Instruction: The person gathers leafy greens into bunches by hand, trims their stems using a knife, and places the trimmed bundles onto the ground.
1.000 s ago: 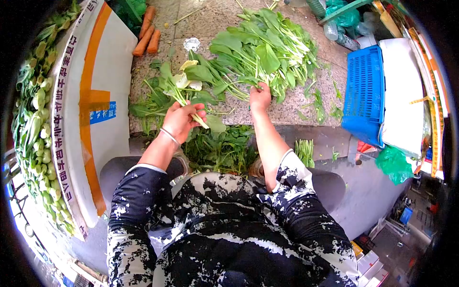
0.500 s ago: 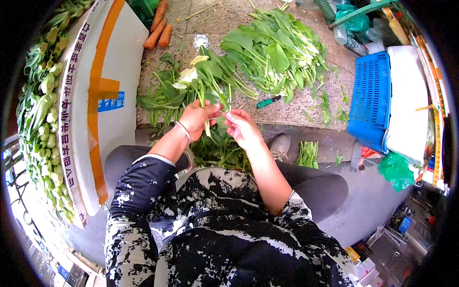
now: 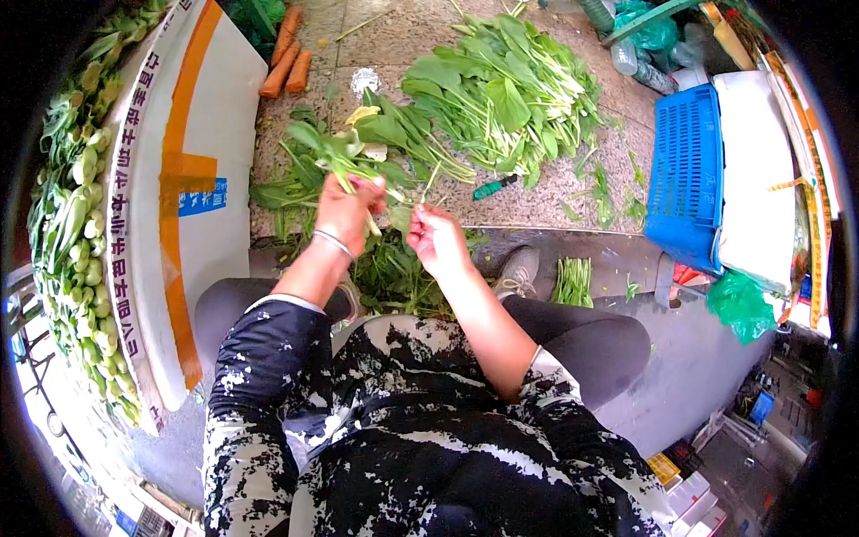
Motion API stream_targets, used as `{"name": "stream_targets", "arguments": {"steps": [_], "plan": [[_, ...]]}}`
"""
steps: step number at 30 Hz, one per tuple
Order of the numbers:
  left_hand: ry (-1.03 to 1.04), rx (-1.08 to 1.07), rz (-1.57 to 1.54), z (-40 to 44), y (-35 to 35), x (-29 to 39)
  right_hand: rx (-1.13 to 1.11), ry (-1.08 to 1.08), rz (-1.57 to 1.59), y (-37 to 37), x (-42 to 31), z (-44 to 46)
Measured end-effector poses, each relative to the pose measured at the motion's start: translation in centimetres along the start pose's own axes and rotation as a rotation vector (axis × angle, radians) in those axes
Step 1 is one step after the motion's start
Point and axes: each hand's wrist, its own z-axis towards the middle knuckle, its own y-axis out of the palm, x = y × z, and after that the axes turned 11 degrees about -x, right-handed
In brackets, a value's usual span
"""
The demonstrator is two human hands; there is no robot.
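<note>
My left hand (image 3: 345, 210) is closed round a few leafy green stems (image 3: 333, 154), whose leaves point up and away from me. Just to its right, my right hand (image 3: 436, 234) pinches a thin green stem (image 3: 431, 182). Both hands are over the near edge of the stone slab (image 3: 537, 208). Beyond my right hand lies a big pile of leafy greens (image 3: 510, 98), with a green-handled tool (image 3: 494, 186) at its near side. Loose leaves (image 3: 286, 195) lie left of my left hand. More greens (image 3: 403, 277) are below the hands, near my feet.
A white foam box (image 3: 219, 116) stands at the left, with stacked vegetables (image 3: 85, 233) beyond it. Carrots (image 3: 286, 55) lie at the back left. At the right are a blue basket (image 3: 684, 179) and a green bag (image 3: 741, 307). A stem bundle (image 3: 573, 282) sits on the ground.
My right hand has come from the big pile to beside my left hand and now pinches a stem. The green-handled tool has come into sight. My left hand has tilted its stems leftward.
</note>
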Motion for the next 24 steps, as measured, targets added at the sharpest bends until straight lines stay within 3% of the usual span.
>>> {"name": "stream_targets", "arguments": {"steps": [2,3,4,6,8,9,11,12,15,16,20,22,23,24], "plan": [[0.125,0.024,-0.058,0.8,-0.7,1.3,0.283,0.17,-0.624,-1.8,-0.1,1.0],[0.087,-0.01,-0.083,1.0,-1.2,1.5,0.012,0.096,-1.317,-5.7,0.6,2.3],[0.083,-0.013,-0.088,0.9,-0.8,1.6,0.018,0.098,-1.32,-6.8,0.0,3.2],[-0.066,-0.083,-0.214,-0.1,-0.1,2.0,0.365,-0.442,-2.132,-8.3,-1.2,4.7],[-0.132,-0.113,-0.222,-0.3,0.2,2.4,0.51,-0.589,-2.214,-8.8,-3.5,6.6],[-0.144,-0.097,-0.271,0.0,0.0,2.3,0.51,-0.588,-2.209,-9.2,-4.2,7.2],[-0.164,-0.002,-0.31,0.4,-0.1,1.8,0.483,-0.214,-2.202,-9.8,-4.9,8.1],[-0.161,-0.006,-0.31,0.9,-0.7,0.9,0.485,-0.219,-2.202,-9.4,-5.2,8.0],[-0.286,-0.05,-0.112,1.2,-1.7,-0.8,0.387,0.205,-1.785,-6.2,-6.1,6.6],[-0.286,-0.05,-0.116,0.7,-0.9,-0.7,0.388,0.207,-1.788,-5.8,-5.5,6.2],[-0.377,-0.016,-0.011,0.5,0.1,-1.4,0.002,-0.046,-1.208,-2.7,-2.2,3.3],[-0.465,-0.14,-0.061,0.1,0.3,-1.0,-0.345,-0.017,-0.994,-0.8,-1.9,1.8],[-0.397,-0.273,-0.119,1.2,-1.6,-2.6,-0.318,0.315,-0.902,0.2,-3.4,1.5],[-0.396,-0.275,-0.117,1.3,-1.3,-2.2,-0.267,0.273,-0.848,0.8,-4.6,1.9]]}}
